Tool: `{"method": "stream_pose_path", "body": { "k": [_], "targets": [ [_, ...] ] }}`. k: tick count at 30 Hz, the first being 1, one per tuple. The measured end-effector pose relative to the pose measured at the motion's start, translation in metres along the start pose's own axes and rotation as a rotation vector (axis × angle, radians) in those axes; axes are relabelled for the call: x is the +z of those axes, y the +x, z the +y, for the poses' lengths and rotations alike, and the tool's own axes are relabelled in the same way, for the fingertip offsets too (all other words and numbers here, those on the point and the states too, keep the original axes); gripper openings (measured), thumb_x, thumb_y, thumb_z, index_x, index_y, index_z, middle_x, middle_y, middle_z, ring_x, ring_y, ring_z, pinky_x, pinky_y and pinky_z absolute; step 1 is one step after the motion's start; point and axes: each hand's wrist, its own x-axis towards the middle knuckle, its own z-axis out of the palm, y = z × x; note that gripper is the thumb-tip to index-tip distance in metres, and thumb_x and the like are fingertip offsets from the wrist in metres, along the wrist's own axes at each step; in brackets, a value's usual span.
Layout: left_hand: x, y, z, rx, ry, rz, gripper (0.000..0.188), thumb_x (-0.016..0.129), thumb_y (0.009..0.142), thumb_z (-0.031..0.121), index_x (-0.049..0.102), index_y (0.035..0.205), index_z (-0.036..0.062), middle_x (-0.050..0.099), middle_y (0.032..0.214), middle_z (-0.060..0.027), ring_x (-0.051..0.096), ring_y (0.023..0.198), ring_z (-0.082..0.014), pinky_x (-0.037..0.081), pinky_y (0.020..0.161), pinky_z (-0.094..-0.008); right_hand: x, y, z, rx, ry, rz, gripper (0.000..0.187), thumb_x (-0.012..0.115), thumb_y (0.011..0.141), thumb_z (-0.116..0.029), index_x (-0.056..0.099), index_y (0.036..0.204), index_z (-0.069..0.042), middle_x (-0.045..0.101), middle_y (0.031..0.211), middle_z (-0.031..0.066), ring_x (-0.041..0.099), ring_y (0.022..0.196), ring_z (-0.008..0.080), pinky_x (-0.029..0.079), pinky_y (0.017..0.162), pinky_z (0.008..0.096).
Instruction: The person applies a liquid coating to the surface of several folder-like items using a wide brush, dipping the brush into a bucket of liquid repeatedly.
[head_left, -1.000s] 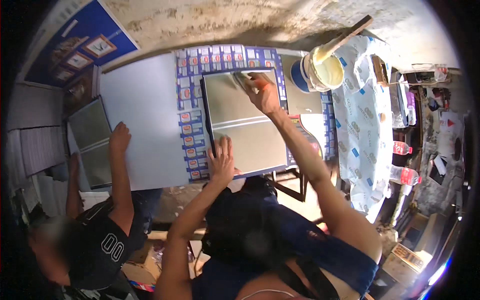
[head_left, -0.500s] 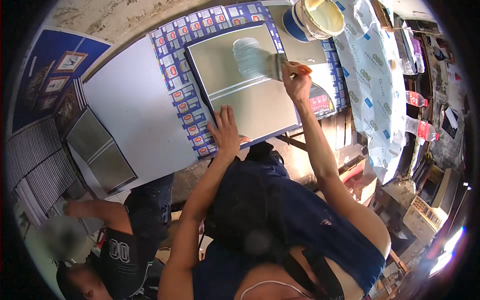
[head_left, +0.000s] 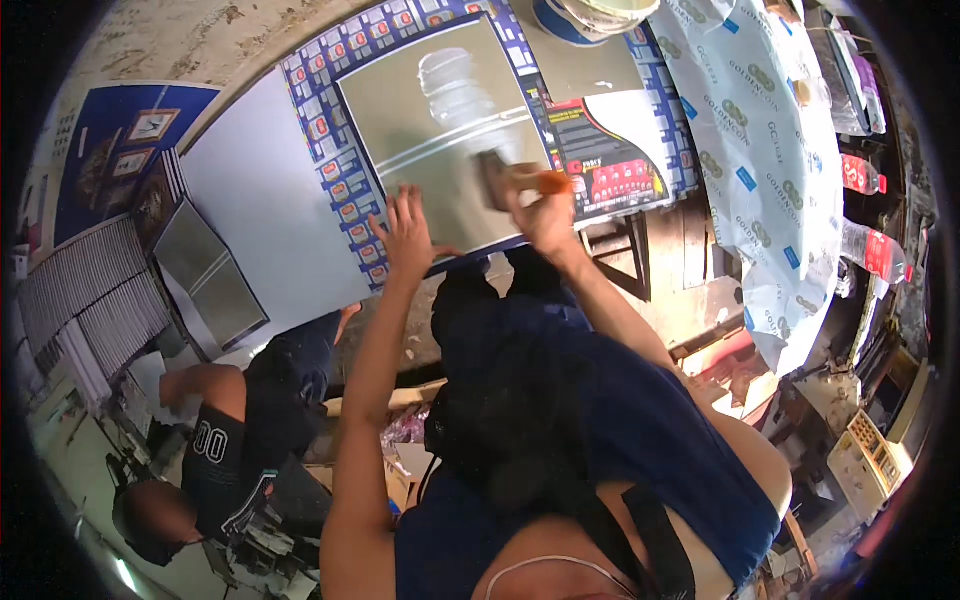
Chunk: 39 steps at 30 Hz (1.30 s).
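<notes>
My right hand point(head_left: 548, 222) is closed round a wide brush point(head_left: 494, 180) with an orange handle end, blurred by motion, its bristles at the grey-brown board point(head_left: 385, 112). The board has a dark blue edge and two pale lines across it. A white, streaky smear point(head_left: 447, 85) runs from the board's far part down toward the brush. My left hand point(head_left: 408, 238) rests on the near left part of the board, fingers spread, thumb at the near edge. Patterned blue-and-white printed sheet point(head_left: 322, 125) lies under the board.
A white-and-blue bucket point(head_left: 570, 28) stands at the far edge. A black, red and white printed sheet point(head_left: 610, 150) lies right of the board. Further right hangs pale blue wrapping point(head_left: 760, 190), with bottles point(head_left: 880, 255) beyond. White sheet point(head_left: 260, 190), a similar board point(head_left: 210, 275) and a co-worker point(head_left: 215, 440) are left.
The brush in my right hand has come from the board's far right down to its near part, and the white smear now reaches lower. My left hand stays on the board. The view has shifted.
</notes>
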Motion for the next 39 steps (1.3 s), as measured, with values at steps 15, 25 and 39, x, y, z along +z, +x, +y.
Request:
{"method": "stream_pose_path", "body": {
  "k": [15, 25, 39],
  "targets": [
    [-0.005, -0.002, 0.010, -0.016, 0.014, -0.031, 0.144, 0.087, 0.040, 0.065, 0.018, 0.154, 0.0094, 0.023, 0.158, -0.0105, 0.024, 0.145, -0.0368, 0.017, 0.106, -0.0742, -0.067, -0.069, 0.059, 0.253, -0.267, 0.029, 0.018, 0.072, 0.083, -0.017, 0.067, 0.091, -0.001, 0.071, 0.078, 0.0136, 0.071, 0.070, 0.0206, 0.055, 0.064, 0.0334],
    [0.008, -0.044, 0.040, -0.069, -0.240, 0.165, 0.107, 0.075, 0.073, 0.060, 0.028, 0.147, -0.0005, 0.029, 0.150, -0.0227, 0.027, 0.140, -0.0403, 0.024, 0.101, -0.0736, -0.126, 0.047, -0.005, 0.313, 0.456, 0.300, 0.020, 0.077, 0.084, -0.014, 0.065, 0.094, -0.001, 0.062, 0.081, 0.0003, 0.054, 0.072, 0.0074, 0.046, 0.067, 0.0218],
    [0.039, -0.049, 0.081, -0.368, -0.114, 0.037, 0.102, 0.070, 0.073, 0.064, 0.033, 0.146, 0.0029, 0.031, 0.152, -0.0128, 0.029, 0.141, -0.0326, 0.022, 0.107, -0.0668, 0.074, 0.321, 0.101, -0.628, -0.591, -0.421, 0.021, 0.063, 0.087, -0.024, 0.066, 0.102, -0.011, 0.069, 0.086, 0.0161, 0.067, 0.075, 0.0351, 0.055, 0.069, 0.0436]
  ]
}}
